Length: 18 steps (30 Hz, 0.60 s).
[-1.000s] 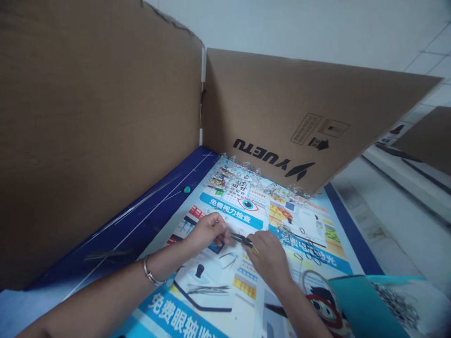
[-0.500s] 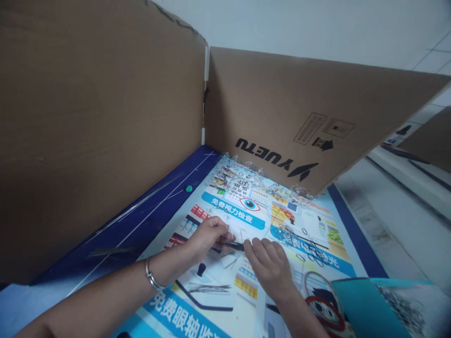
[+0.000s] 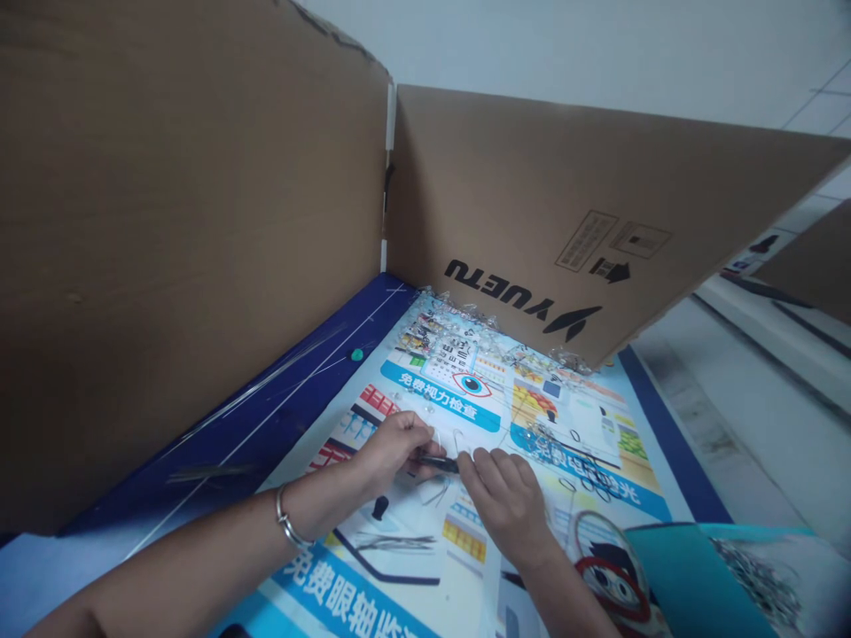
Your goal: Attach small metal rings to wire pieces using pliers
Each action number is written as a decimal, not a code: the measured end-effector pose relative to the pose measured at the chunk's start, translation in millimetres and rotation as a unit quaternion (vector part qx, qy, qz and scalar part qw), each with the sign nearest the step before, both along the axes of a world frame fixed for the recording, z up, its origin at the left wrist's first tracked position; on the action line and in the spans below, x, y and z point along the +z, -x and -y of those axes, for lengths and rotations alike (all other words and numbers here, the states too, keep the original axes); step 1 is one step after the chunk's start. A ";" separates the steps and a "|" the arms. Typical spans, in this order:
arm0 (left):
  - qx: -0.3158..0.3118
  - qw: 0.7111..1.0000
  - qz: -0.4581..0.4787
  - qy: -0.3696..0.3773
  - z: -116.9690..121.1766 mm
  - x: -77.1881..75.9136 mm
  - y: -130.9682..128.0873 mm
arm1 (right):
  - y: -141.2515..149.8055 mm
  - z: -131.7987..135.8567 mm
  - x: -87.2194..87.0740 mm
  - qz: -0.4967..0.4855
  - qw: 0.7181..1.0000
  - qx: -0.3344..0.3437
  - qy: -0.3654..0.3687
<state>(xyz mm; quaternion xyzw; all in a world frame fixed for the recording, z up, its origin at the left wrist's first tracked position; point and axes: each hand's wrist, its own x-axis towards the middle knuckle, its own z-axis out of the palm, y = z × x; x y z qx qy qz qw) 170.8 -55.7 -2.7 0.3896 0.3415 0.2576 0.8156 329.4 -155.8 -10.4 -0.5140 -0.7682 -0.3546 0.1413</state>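
My left hand (image 3: 397, 450), with a metal bangle at the wrist, is pinched on a thin wire (image 3: 438, 441) standing up near its fingertips. My right hand (image 3: 502, 496) is wrapped round a pair of pliers (image 3: 441, 462), whose dark jaws point left and reach the left fingers. Where the jaws meet the wire is hidden by the fingers. Short bent wires (image 3: 435, 490) lie just below the jaws. A bundle of cut straight wires (image 3: 395, 542) rests on the printed sheet (image 3: 465, 447) under both hands.
Cardboard walls (image 3: 199, 221) stand at the left and back (image 3: 498, 186). Clear looped pieces (image 3: 472, 315) lie along the back, dark wire rings (image 3: 589, 486) to the right. Long wires (image 3: 266, 377) and a green bead (image 3: 357, 354) are at left. A teal bin (image 3: 691, 567) holds many small metal pieces.
Both hands stay in nearly the same place. The pliers' jaws have turned slightly between the fingers.
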 end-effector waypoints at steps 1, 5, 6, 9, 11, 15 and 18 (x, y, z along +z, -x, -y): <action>0.000 1.000 0.000 -0.002 0.0 -0.9 0.2 | 0.1 0.1 0.4 0.000 1.000 -0.001 0.002; 0.004 1.000 -0.005 -0.007 -0.2 -4.2 0.3 | 0.6 0.3 2.0 0.001 1.000 -0.002 0.015; 0.005 1.000 -0.006 -0.009 -0.3 -4.9 0.1 | 0.7 0.4 2.1 -0.001 1.000 -0.003 0.018; 0.004 1.000 -0.009 -0.012 -0.7 -6.1 -0.5 | 0.7 0.6 1.6 -0.007 1.000 -0.004 0.023; 0.004 1.000 -0.011 -0.012 -1.1 -7.0 -0.8 | 0.5 0.8 0.8 -0.007 1.000 -0.003 0.027; 0.000 1.000 -0.006 -0.015 -1.2 -9.2 -1.1 | -0.2 1.1 -0.9 -0.008 0.999 -0.003 0.042; 0.007 1.000 -0.014 -0.018 -0.4 -8.5 -1.2 | -0.3 0.5 -1.4 -0.016 0.998 -0.009 0.057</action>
